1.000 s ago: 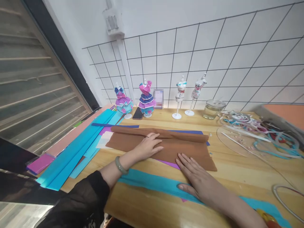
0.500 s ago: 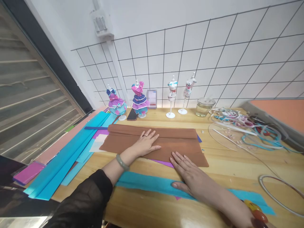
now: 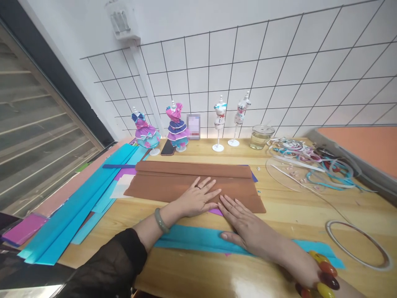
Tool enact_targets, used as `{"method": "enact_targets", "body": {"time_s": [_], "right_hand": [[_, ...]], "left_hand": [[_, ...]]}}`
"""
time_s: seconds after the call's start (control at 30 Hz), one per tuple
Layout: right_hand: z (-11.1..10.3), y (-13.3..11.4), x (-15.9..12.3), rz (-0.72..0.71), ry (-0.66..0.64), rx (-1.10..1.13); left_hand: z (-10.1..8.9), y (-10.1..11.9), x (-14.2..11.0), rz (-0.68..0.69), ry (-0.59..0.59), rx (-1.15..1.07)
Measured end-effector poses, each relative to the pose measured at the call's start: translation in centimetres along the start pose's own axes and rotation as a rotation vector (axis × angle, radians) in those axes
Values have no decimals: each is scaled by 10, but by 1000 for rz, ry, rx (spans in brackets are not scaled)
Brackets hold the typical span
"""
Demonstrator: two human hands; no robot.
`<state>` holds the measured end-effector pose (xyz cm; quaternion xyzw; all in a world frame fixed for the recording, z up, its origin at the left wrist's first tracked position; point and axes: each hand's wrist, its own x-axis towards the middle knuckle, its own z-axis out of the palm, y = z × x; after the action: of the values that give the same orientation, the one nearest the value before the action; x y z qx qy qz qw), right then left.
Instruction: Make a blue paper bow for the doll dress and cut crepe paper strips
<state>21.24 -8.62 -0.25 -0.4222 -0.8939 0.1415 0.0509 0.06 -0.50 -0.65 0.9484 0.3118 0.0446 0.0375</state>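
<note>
A folded brown crepe paper sheet (image 3: 173, 182) lies across the wooden table (image 3: 297, 207). My left hand (image 3: 198, 198) rests flat on its near edge, fingers spread and a ring showing. Flat beside it, fingers stretched out, my right hand (image 3: 245, 225) has its fingertips on the brown sheet's near edge and its palm over a long blue paper strip (image 3: 192, 239). A purple sheet (image 3: 214, 212) peeks out under the brown one. Both hands hold nothing.
Blue paper rolls (image 3: 77, 203) lie at the left. Small dress mannequins (image 3: 177, 126) and a glass jar (image 3: 261, 136) stand at the back by the wire grid wall. Ribbons (image 3: 310, 161) and a clear ring (image 3: 356, 244) lie right. An orange-topped box (image 3: 366, 149) sits far right.
My left hand has slid right and nearer along the brown sheet until it lies beside my right hand. The view has shifted, so the table sits lower left in frame.
</note>
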Motion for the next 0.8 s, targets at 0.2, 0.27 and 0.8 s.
{"method": "enact_targets", "body": {"time_s": [0.2,0.27,0.8], "right_hand": [[2,11,-6,-25,-14,-6],[2,16,-11,-28,-14,-8],[-32,38,-69,180,-139,-21]], "left_hand": [[0,1,-1,-3,24,15],[0,1,-1,2,23,13],[3,-2,-1,8,38,-40]]}}
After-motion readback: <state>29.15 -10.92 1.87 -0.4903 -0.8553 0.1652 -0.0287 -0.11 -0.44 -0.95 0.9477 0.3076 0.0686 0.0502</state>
